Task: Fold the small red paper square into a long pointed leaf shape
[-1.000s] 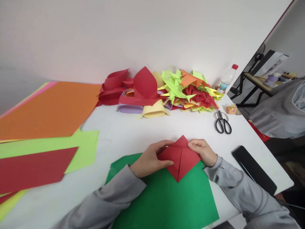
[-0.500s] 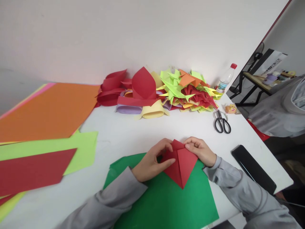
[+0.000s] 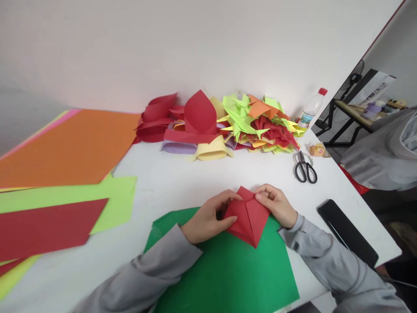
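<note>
A red folded paper (image 3: 246, 221), kite-shaped with a crease down its front, is held tilted over a green sheet (image 3: 234, 278). My left hand (image 3: 208, 217) grips its left side, index finger on the upper front and thumb at the left edge. At the upper right edge, my right hand (image 3: 276, 206) pinches the paper between thumb and fingers. The lower point of the paper faces me. What lies behind it is hidden.
Coloured sheets, orange (image 3: 74, 148) and red (image 3: 48, 228) among them, lie at the left. Along the wall sit red paper hats (image 3: 200, 115) and a pile of folded paper (image 3: 260, 124). Scissors (image 3: 305, 169), a bottle (image 3: 312, 108), a wrapped snack (image 3: 317, 150) and a black phone (image 3: 347, 232) are right.
The red paper's lower point has risen and tilted away from the green sheet. My left fingers have shifted onto its upper front. My right hand keeps its pinch.
</note>
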The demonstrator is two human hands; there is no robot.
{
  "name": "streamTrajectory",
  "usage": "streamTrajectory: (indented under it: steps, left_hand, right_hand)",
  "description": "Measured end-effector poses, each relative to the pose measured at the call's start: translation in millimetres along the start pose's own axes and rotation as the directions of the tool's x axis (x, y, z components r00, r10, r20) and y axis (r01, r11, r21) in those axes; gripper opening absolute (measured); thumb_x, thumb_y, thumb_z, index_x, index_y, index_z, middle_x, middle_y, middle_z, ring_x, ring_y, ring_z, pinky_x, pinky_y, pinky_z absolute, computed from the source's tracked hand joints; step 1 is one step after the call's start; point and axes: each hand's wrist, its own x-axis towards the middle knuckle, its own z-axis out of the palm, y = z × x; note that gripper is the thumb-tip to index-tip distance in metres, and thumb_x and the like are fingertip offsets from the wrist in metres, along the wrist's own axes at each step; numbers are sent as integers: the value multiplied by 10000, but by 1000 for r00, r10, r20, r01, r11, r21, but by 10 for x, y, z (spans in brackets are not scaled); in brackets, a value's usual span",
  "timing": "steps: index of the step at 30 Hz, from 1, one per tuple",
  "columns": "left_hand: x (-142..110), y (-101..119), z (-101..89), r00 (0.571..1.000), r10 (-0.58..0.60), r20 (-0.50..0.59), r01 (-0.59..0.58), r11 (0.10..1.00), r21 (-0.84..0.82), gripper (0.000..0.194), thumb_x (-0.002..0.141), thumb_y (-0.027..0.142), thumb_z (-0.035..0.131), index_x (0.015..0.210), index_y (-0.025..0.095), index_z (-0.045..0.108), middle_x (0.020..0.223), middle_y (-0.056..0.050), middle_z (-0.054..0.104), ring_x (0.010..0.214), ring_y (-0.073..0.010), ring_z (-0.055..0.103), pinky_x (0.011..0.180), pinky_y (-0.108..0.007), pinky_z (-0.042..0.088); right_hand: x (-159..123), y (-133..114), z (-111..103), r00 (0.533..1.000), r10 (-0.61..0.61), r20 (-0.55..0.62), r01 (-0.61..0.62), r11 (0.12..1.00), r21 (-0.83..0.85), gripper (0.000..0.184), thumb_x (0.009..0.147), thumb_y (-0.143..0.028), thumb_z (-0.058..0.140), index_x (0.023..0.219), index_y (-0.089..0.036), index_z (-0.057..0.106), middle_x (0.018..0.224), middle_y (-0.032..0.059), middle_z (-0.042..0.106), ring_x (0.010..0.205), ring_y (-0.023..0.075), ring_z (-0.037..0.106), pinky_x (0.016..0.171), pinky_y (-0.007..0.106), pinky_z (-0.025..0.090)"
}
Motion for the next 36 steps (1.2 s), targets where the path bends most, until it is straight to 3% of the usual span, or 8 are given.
streamTrajectory:
  steps: [3, 6, 10, 16, 20, 23, 28, 36]
  left_hand:
    - [-2, -10, 9, 1000, 24, 8, -24, 999, -24, 345, 772, 257, 601, 1100, 168, 538, 1087, -93, 556, 949, -221, 564, 824, -339, 450]
    - [1, 1, 14, 999, 45, 7, -44, 998, -49, 412, 766, 246, 613, 1163, 171, 528, 1153, -110, 546, 1053, -249, 552, 910, -373, 439]
    - [0, -1, 13, 999, 36, 1, -36, 999, -27, 564, 757, 244, 639, 1292, 192, 468, 1283, -125, 494, 1182, -275, 489, 1009, -423, 388]
    - [4, -11, 1, 1000, 20, -8, -21, 994, -110, 646, 761, 294, 663, 1355, 198, 428, 1382, -140, 425, 1240, -293, 445, 1039, -450, 363]
    - [13, 1, -29, 1000, -20, -22, 17, 988, -154, 649, 741, 300, 688, 1340, 196, 459, 1385, -140, 433, 1233, -301, 446, 1002, -435, 395]
    - [15, -13, -50, 999, -38, -19, 35, 983, -178, 619, 730, 295, 694, 1305, 183, 498, 1304, -135, 512, 1173, -295, 490, 969, -427, 416]
    - [23, -40, -21, 996, -79, -31, 73, 985, -155, 447, 782, 334, 637, 1193, 164, 590, 1084, -107, 631, 1050, -263, 554, 909, -404, 444]
    - [61, 52, 10, 993, -113, -20, 109, 981, -161, 302, 756, 336, 664, 1017, 187, 694, 971, -57, 670, 872, -205, 592, 756, -308, 477]
  right_hand:
    - [-65, -20, 72, 997, -82, -17, 77, 976, -206, 401, 718, -441, 700, 979, -201, 513, 751, -10, 601, 652, 137, 545, 640, 281, 439]
    - [-130, -25, 144, 972, -231, -48, 175, 843, -509, 637, 636, -361, 764, 1160, -210, 435, 997, 61, 607, 875, 209, 579, 812, 365, 457]
    - [-162, -11, 150, 919, -394, -19, 279, 685, -672, 546, 683, -289, 684, 1169, -198, 450, 1128, 114, 557, 1030, 253, 537, 917, 411, 426]
    - [-173, 6, 36, 915, -394, -80, 295, 794, -532, 422, 716, -178, 503, 1138, -198, 488, 1070, 90, 598, 993, 237, 555, 877, 392, 430]
    - [-97, 20, -7, 948, -253, -192, 210, 953, -218, 398, 649, -134, 480, 1036, -211, 530, 836, 20, 613, 776, 179, 573, 717, 310, 452]
    - [-37, 9, -16, 976, -132, -176, 118, 989, -86, 332, 607, -139, 500, 923, -204, 578, 705, -14, 574, 647, 144, 525, 597, 260, 411]
    - [-63, -38, 43, 992, -99, -79, 77, 966, -245, 109, 699, -235, 604, 797, -189, 615, 645, -18, 575, 579, 121, 486, 562, 250, 382]
    - [-70, -40, 56, 991, -125, -40, 109, 954, -280, 226, 767, -412, 649, 754, -187, 627, 666, -6, 621, 603, 125, 520, 569, 249, 416]
